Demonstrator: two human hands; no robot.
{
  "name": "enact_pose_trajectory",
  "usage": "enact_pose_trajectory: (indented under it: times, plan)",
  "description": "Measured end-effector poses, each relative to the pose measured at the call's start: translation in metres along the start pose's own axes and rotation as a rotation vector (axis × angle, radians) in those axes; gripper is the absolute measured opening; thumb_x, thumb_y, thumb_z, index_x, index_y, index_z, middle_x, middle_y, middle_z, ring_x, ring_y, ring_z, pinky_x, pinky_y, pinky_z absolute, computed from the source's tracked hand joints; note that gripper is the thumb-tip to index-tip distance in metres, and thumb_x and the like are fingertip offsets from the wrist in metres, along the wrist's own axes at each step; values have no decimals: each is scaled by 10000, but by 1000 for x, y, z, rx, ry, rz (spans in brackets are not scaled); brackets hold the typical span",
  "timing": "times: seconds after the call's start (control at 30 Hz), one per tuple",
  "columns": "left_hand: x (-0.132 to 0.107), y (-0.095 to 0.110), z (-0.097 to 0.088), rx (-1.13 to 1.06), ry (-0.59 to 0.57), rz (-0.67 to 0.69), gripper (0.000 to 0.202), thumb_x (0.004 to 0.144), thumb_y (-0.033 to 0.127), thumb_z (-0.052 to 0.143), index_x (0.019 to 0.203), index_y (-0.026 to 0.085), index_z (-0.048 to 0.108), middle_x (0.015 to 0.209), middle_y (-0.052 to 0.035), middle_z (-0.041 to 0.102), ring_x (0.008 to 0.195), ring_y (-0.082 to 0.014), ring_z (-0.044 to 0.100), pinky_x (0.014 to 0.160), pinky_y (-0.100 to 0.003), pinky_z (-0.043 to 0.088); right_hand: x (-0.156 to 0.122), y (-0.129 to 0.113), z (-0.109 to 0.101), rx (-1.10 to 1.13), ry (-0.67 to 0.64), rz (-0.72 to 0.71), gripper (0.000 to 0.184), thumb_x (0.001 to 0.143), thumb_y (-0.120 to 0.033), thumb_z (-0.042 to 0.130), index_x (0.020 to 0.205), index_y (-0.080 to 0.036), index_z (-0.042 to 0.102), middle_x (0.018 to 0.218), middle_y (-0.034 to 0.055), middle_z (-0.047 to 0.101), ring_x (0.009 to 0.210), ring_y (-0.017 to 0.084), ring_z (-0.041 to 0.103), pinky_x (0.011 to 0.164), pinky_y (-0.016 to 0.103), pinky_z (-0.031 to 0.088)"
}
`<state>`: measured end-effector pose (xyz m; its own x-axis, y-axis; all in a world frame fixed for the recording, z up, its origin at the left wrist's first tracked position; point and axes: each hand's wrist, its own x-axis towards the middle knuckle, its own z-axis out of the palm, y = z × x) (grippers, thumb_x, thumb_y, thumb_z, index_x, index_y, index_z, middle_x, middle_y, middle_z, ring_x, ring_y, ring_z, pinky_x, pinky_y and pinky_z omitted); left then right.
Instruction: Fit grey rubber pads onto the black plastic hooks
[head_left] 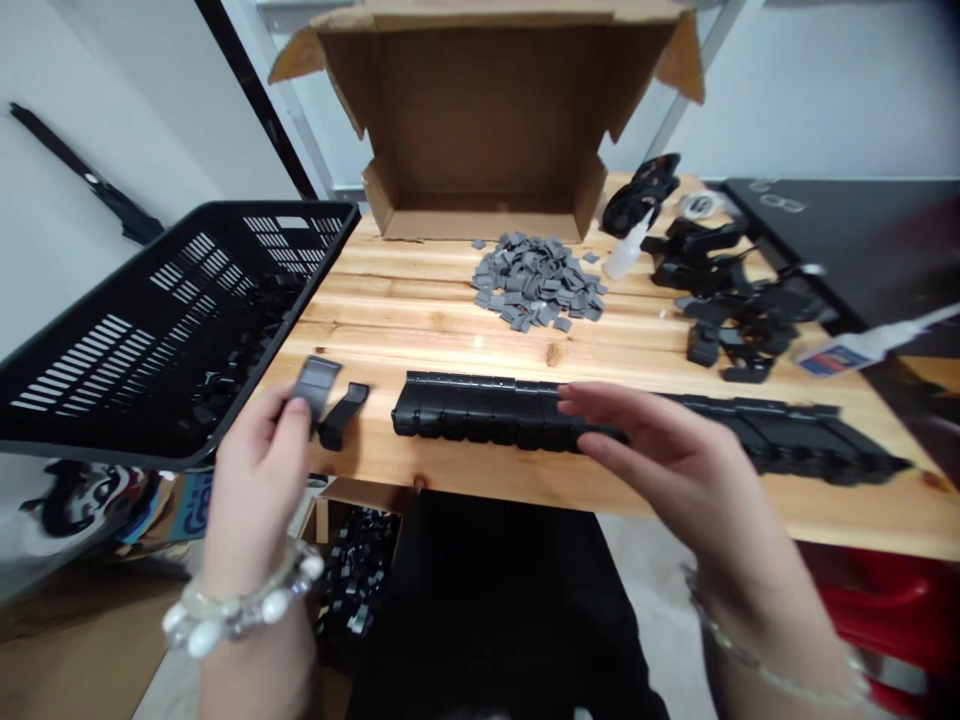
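Between the thumb and fingers of my left hand (262, 450) is a small black plastic piece (318, 380) with a grey face. Just right of it, a similar curved black piece (345, 414) lies apart on the wooden table. A long row of black plastic pieces (472, 410), set side by side, stretches along the table's near side. My right hand (660, 455) is over the middle of this row, thumb and fingers apart; whether it touches the pieces I cannot tell. It covers part of the row.
Behind the row lies a heap of small grey pads (536, 280), before an open cardboard box (487, 215). A black basket (97, 300) with black parts stands left. At right are a white glue bottle (630, 248), another bottle (847, 350) and piled black parts (742, 310).
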<state>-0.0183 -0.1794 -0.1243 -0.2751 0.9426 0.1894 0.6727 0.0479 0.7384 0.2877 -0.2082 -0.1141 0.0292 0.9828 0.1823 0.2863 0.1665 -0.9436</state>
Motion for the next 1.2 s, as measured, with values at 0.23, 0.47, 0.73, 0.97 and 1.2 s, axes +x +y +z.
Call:
enact_pose_trajectory:
  times: [0.23,0.47,0.73,0.97,1.2]
  plan:
    - [67,-66,5,281,-124,-163,421,913,200,406,1277,80,581,1291,-167,614,1240,-338,544,1083,-493,397,77,17,-33,-443,2,49,259,832,-326,683,1040,-188,750,1011,69,744,876,218,689,822,351,550]
    - [38,-21,17,457,97,-19,395,930,328,442,1229,142,619,1275,-204,582,1230,-433,498,1037,-644,348,155,56,-15,-939,-206,-122,321,894,-204,559,1159,-103,709,1082,135,708,978,248,636,881,334,478]
    - [10,14,72,319,-208,278,344,955,184,381,1179,31,592,1076,-207,674,1057,-306,642,951,-432,500,167,61,24,-1099,-221,-239,299,911,-352,571,936,-115,752,975,167,658,1021,314,530,877,390,439]
    - [9,13,78,237,-147,250,324,942,113,368,1226,43,506,1161,-223,638,1124,-276,625,949,-393,513,164,64,30,-1076,-178,-156,199,857,-219,608,981,-122,728,963,155,699,983,296,584,784,353,434]
    - [2,23,63,-191,-81,56,352,961,181,391,1303,123,445,1124,-140,596,934,-231,653,881,-408,526,170,53,24,-935,-159,-78,90,798,-189,657,821,-132,724,787,92,703,776,226,635,674,304,432]
